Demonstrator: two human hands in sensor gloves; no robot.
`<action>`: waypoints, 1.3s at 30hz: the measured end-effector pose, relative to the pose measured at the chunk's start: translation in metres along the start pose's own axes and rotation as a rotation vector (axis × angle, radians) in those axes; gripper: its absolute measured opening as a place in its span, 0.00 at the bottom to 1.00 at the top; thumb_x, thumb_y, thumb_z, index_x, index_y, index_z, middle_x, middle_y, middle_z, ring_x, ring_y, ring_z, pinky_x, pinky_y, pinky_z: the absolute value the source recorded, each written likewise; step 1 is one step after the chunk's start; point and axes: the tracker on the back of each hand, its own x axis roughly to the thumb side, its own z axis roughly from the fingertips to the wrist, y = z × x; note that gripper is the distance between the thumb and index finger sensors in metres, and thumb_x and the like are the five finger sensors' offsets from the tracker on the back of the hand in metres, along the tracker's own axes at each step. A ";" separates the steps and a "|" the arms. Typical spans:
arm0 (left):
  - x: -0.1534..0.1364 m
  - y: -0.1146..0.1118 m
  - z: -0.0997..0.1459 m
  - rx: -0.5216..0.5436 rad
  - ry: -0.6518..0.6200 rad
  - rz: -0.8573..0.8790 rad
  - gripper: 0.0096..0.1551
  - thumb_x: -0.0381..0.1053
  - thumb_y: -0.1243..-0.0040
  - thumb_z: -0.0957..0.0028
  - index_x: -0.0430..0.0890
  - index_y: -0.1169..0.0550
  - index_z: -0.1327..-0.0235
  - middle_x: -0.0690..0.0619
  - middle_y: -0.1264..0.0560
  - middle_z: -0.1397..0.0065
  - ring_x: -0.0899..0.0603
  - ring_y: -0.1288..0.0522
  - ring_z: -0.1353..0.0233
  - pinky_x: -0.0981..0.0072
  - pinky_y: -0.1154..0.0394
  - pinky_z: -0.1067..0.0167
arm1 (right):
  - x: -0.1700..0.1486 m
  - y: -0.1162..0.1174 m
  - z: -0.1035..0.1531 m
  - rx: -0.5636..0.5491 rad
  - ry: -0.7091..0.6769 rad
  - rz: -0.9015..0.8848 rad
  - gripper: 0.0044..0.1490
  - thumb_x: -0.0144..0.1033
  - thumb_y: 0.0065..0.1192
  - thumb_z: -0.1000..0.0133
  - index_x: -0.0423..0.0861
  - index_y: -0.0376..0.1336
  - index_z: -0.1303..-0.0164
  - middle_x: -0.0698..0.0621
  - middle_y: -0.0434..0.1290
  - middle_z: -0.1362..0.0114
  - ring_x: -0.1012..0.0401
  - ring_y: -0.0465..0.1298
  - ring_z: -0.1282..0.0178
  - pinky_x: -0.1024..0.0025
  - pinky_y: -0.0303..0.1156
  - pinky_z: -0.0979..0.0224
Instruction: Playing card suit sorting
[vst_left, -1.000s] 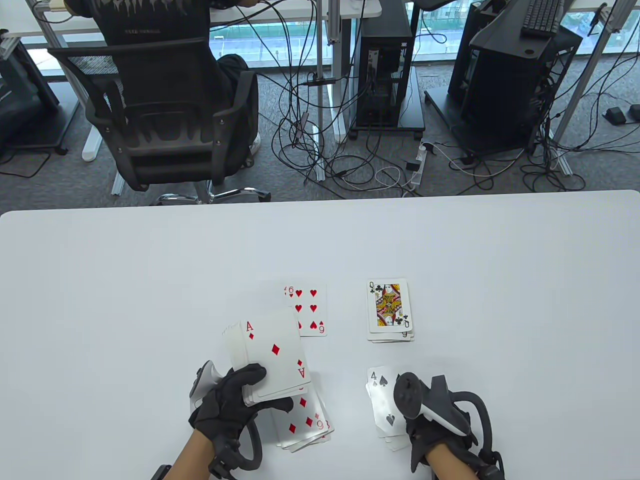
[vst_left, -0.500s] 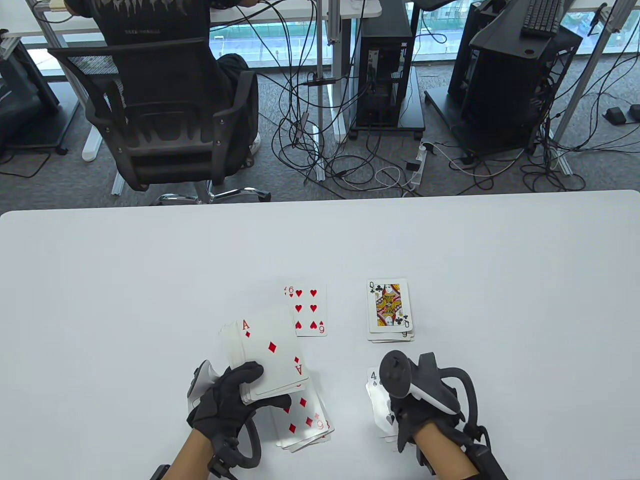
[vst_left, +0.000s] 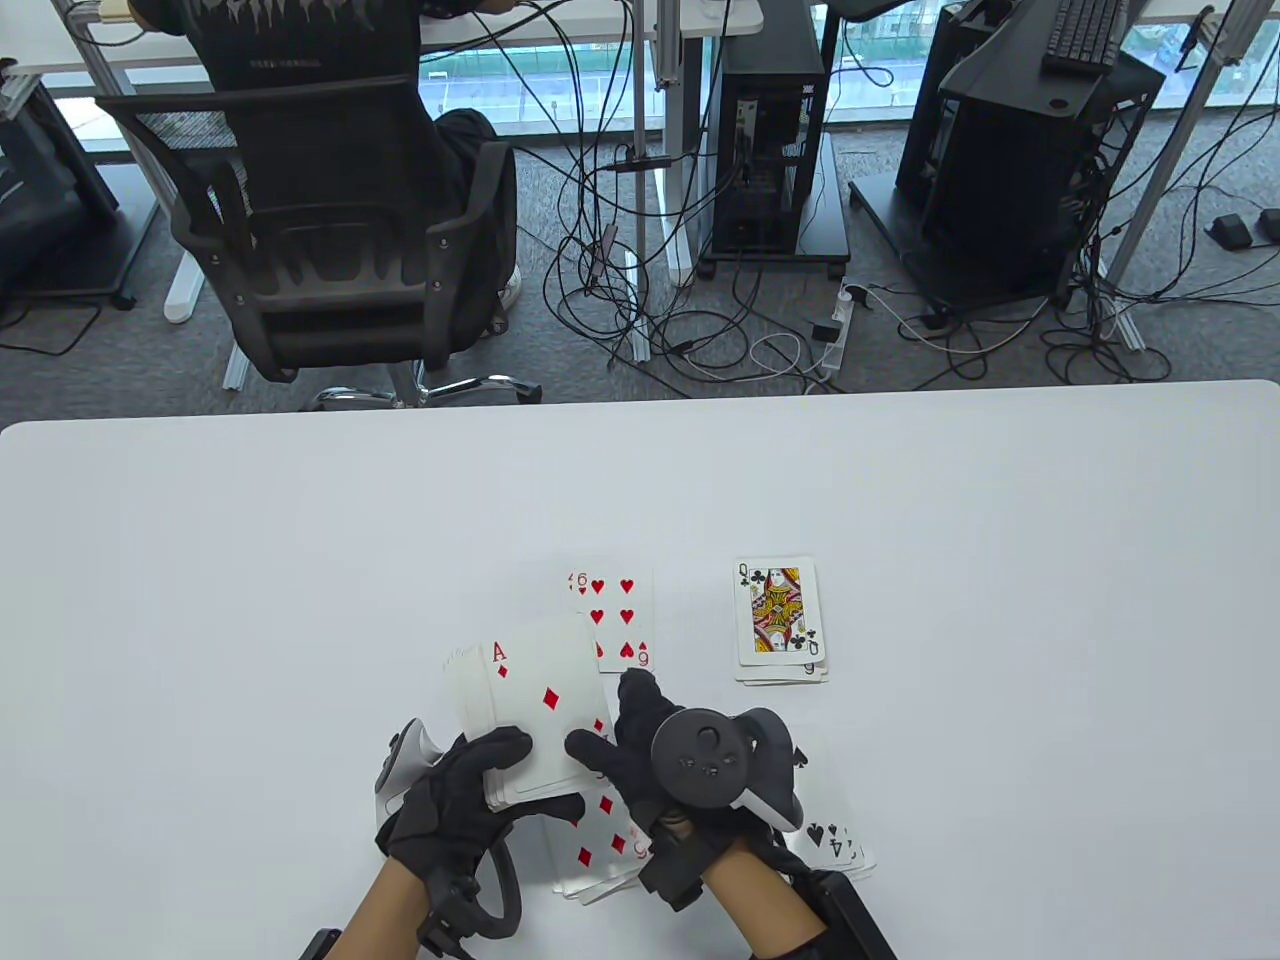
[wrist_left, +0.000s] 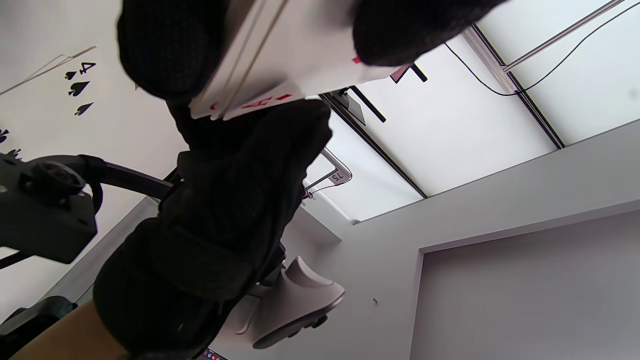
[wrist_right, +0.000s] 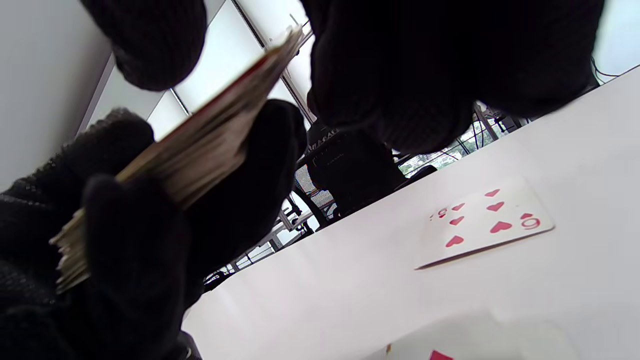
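One card only: the right hand (vst_left: 640, 745), fingers at the ace of diamonds (vst_left: 545, 715) with its grip unclear, should slide it off. Left hand (vst_left: 465, 800) grasps the deck (wrist_right: 195, 145); lay the ace on the near diamonds pile (vst_left: 605, 845).

The table (vst_left: 250, 560) is white. Both gloves are black; the ace (vst_left: 545, 700) and six (vst_left: 615, 610) show red pips, the four (vst_left: 830, 845) black spades.

Smooth card stock, knitted gloves, matt table.

The playing cards, like the ace of diamonds (vst_left: 545, 700) topping the held deck (wrist_right: 190, 145), look like smooth, lightly glossy card with white faces. Both the left hand (vst_left: 455, 810) and right hand (vst_left: 640, 760) wear black knitted cloth gloves, rough and matt. The trackers are hard plastic, matt black on the right (vst_left: 705, 755), pale grey on the left (vst_left: 400, 765). The table (vst_left: 300, 560) is smooth, matt white.
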 end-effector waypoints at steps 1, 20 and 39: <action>0.000 0.000 0.000 -0.002 0.000 -0.001 0.33 0.56 0.46 0.33 0.59 0.47 0.21 0.51 0.42 0.16 0.36 0.33 0.21 0.48 0.23 0.39 | 0.000 0.002 0.001 -0.001 0.002 0.008 0.53 0.51 0.58 0.43 0.15 0.50 0.36 0.36 0.72 0.49 0.39 0.76 0.51 0.43 0.74 0.50; 0.001 -0.003 -0.003 -0.043 0.000 -0.016 0.33 0.56 0.45 0.34 0.60 0.47 0.21 0.51 0.41 0.17 0.36 0.32 0.21 0.48 0.22 0.39 | -0.018 -0.010 0.014 -0.265 0.014 -0.076 0.24 0.33 0.53 0.40 0.25 0.66 0.53 0.49 0.79 0.67 0.54 0.83 0.68 0.58 0.82 0.63; 0.018 0.012 0.005 0.033 -0.116 0.038 0.33 0.57 0.46 0.33 0.60 0.47 0.21 0.52 0.42 0.16 0.36 0.32 0.21 0.49 0.22 0.39 | -0.058 -0.004 0.023 -0.055 0.276 -0.310 0.25 0.29 0.54 0.41 0.20 0.66 0.53 0.50 0.79 0.72 0.56 0.83 0.74 0.59 0.81 0.69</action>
